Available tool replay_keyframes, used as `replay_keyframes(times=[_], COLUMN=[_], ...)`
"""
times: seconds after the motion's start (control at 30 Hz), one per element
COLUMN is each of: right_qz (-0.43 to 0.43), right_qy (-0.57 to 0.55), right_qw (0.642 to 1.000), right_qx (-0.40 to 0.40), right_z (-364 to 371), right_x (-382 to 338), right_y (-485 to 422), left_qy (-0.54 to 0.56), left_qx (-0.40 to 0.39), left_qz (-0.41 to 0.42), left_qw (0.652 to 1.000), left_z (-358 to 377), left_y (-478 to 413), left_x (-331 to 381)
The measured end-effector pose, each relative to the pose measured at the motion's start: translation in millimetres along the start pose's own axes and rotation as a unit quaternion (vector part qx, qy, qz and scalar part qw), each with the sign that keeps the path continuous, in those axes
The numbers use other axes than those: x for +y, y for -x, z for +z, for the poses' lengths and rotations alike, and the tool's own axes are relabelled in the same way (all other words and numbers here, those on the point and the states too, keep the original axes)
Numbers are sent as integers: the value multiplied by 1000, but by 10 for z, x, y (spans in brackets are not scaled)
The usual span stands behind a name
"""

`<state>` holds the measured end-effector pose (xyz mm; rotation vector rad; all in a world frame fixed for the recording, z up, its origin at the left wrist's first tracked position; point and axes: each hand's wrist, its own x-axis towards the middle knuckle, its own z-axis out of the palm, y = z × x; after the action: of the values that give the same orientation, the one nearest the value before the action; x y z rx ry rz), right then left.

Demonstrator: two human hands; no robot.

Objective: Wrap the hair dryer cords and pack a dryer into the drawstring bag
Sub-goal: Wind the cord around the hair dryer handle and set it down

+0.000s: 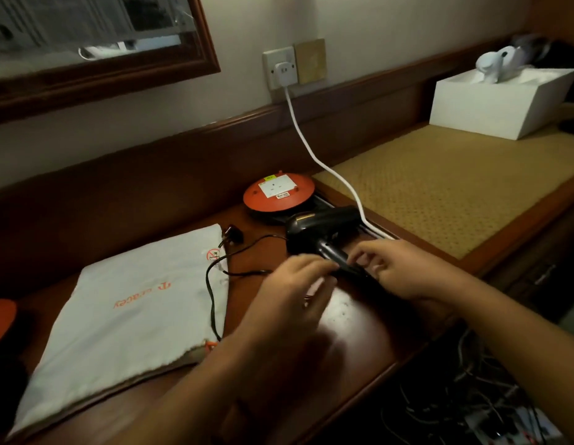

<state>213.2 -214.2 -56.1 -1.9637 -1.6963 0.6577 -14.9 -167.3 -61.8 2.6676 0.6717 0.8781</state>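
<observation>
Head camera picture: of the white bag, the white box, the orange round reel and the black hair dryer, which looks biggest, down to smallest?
1. White drawstring bag, nearest the camera, which flatters it.
2. White box, far back, so likely bigger than it looks.
3 and 4. Black hair dryer and orange reel look alike; I won't rank them.

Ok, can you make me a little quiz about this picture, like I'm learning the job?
1. True or false: the black hair dryer is already inside the white drawstring bag.
2. Which cord is plugged into the wall socket? A) the white cord B) the dryer's black cord
3. Fill in: both hands, the left hand and the right hand, are at the dryer's ____.

Key: 1 false, it lies on the wooden desk beside the bag. 2 A, the black plug lies loose on the desk. 3 handle.
</observation>
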Motion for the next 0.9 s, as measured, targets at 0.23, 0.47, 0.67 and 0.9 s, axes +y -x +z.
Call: replay_keyframes(times=[0.23,0.47,0.67,0.9], right_qz=[-170,-372,-400,-377], right_qy=[51,432,340,221], right_qw=[982,821,851,899], right_qx=[-68,-24,-11,-26], right_z=[270,304,380,519], right_x=[-36,-379,-569,-726], right_y=[-19,-430,-583,-454], left_qy=[46,58,403,355], left_qx=[-32,-54,100,59], left_qz=[-130,-298,-462,-471], left_qw=[990,951,784,805], left_z=[225,124,-210,-927], left_y=[473,619,714,902], left_x=[155,271,176,-27])
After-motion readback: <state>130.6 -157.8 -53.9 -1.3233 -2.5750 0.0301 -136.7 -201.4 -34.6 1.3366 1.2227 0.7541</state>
